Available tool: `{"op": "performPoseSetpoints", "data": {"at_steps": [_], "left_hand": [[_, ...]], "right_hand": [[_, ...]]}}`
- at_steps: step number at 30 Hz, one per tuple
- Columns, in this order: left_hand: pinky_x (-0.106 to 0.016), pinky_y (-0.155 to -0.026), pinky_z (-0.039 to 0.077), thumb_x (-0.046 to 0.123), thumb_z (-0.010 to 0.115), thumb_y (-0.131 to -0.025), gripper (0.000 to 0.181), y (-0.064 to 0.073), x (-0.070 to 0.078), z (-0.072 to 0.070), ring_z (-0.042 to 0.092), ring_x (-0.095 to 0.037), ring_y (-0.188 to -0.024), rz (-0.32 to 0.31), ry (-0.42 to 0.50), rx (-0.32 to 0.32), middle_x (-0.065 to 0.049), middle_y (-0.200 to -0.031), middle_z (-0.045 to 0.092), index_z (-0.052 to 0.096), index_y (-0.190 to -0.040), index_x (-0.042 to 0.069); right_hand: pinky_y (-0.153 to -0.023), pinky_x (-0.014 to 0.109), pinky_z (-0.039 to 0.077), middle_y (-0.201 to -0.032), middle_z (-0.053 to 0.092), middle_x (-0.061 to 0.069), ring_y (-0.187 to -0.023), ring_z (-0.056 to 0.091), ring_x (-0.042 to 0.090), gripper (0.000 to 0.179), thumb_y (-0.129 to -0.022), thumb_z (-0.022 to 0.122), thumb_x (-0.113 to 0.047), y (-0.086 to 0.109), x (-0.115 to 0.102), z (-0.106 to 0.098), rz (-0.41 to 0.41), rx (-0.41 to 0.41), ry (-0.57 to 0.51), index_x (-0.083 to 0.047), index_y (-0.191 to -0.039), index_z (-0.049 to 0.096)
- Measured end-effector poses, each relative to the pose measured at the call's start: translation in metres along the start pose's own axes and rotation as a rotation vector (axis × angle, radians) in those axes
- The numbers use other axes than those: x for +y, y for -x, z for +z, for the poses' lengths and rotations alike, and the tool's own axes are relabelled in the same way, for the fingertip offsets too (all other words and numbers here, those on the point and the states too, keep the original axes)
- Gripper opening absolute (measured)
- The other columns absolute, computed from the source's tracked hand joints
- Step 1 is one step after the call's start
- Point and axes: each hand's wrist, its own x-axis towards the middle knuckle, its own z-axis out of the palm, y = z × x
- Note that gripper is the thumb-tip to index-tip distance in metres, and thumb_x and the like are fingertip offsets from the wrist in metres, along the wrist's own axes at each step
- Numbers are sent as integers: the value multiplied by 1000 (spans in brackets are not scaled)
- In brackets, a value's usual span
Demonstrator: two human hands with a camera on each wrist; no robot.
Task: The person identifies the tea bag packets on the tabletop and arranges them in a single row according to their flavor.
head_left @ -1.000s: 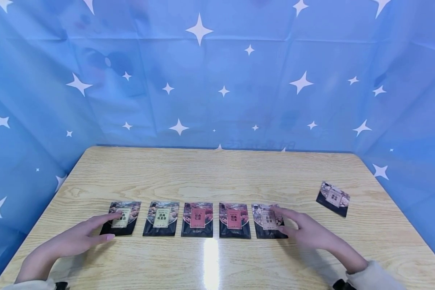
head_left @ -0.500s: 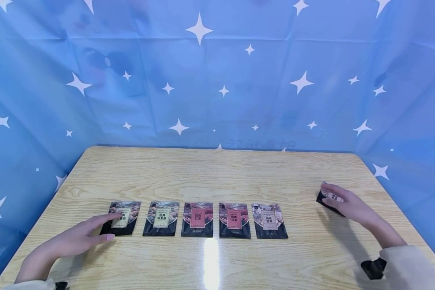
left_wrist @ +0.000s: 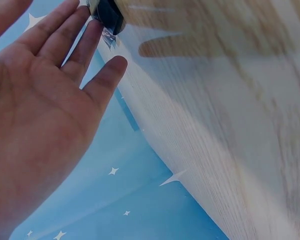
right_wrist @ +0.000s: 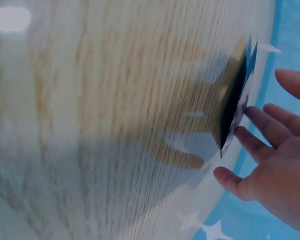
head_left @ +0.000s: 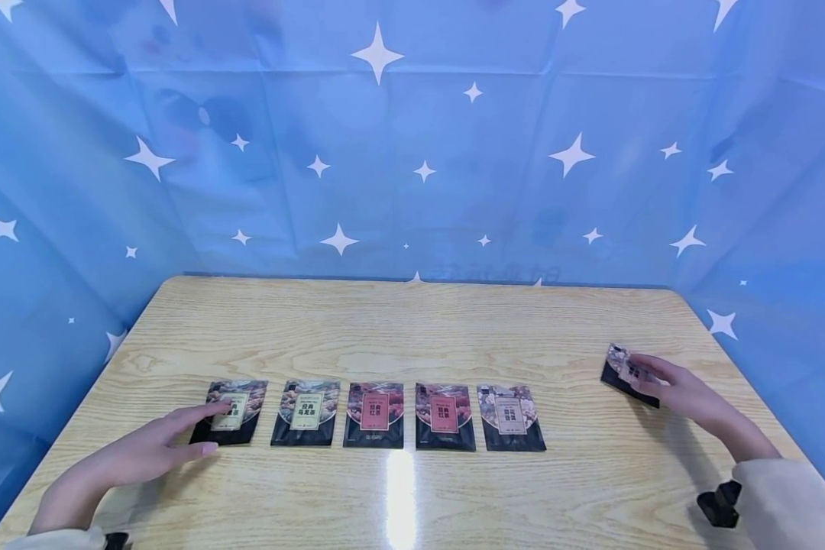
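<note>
My left hand (head_left: 147,451) lies over the leftmost tea sachet (head_left: 223,437), its fingers extended and partly covering the pale green label. In the left wrist view, the fingertips reach that dark sachet (left_wrist: 108,14). At the far right, my right hand (head_left: 681,389) reaches over a lone tea sachet (head_left: 617,367) with a purple-grey label, set at a slant and partly hidden by the fingers. Seen from the right wrist, loosely straight fingers (right_wrist: 260,145) touch this sachet's face (right_wrist: 236,102), while the thumb stands apart from it.
Between the hands runs a row of tea sachets: one green-labelled (head_left: 305,414), two red-labelled, the left (head_left: 374,416) and the right (head_left: 444,418), and one purple-grey (head_left: 511,418). They lie on a wood-grain table (head_left: 385,328). A blue star-patterned cloth (head_left: 412,206) hangs behind.
My right hand has left the purple-grey sachet at the row's right end and moved right to the lone slanted sachet, then shifted slightly right over it. My left hand has stayed put.
</note>
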Motion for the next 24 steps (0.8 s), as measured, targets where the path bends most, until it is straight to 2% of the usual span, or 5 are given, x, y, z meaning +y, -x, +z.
{"op": "performPoseSetpoints", "data": {"at_steps": [5, 9, 18, 21, 24], "left_hand": [[-67, -83, 32, 17, 51, -95, 55, 0, 0, 0, 18, -61, -119, -4, -6, 0, -39, -135, 23, 28, -139, -7], [-67, -83, 32, 17, 51, -95, 55, 0, -1, 0, 17, -61, -120, -6, 1, -3, -39, -136, 23, 28, -139, -7], [-66, -85, 32, 17, 51, -95, 56, 0, -1, 0, 16, -61, -120, -10, 19, -4, -39, -136, 22, 28, -139, -7], [-65, -86, 32, 17, 51, -94, 56, 0, -1, 0, 16, -61, -120, -9, 24, -3, -39, -136, 22, 28, -139, -7], [-65, -86, 31, 17, 52, -94, 56, 0, -1, 0, 16, -61, -120, -7, 20, 1, -38, -136, 22, 28, -139, -7]], "right_hand": [[-87, 61, 37, -136, 26, 38, -121, 26, 54, 58, -97, 46, -22, 0, -6, 5, -29, -41, -9, 9, -140, 22], [-87, 60, 38, -135, 29, 36, -121, 28, 53, 55, -97, 46, -19, 1, -15, 12, -100, -76, -20, 7, -140, 25], [-85, 33, 47, -137, 34, 29, -120, 36, 44, 50, -96, 49, -19, 7, -38, 33, -244, -148, -9, 2, -139, 33], [-85, 25, 46, -138, 29, 31, -122, 37, 37, 51, -96, 48, -18, 10, -44, 39, -273, -194, -38, 1, -140, 31], [-86, 21, 44, -140, 27, 31, -127, 34, 10, 50, -96, 49, -19, 13, -47, 45, -296, -205, -47, 0, -140, 33]]}}
